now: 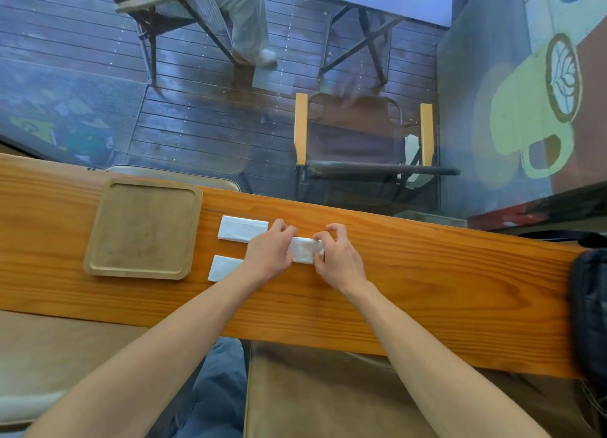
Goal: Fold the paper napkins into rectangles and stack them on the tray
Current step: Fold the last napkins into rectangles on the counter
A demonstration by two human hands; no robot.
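Your left hand (269, 250) pins one end of the napkin (305, 249) flat on the counter (427, 273) while your right hand (338, 257) pinches the other end, likely to set a crease; two folded napkins (241, 229) wait at nine o'clock (off the tray); the tray (98, 260) beyond them holds nothing yet.

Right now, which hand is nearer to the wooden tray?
Left. The left hand rests on the napkin being folded, on the side toward the wooden tray; the right hand holds that napkin's far end.
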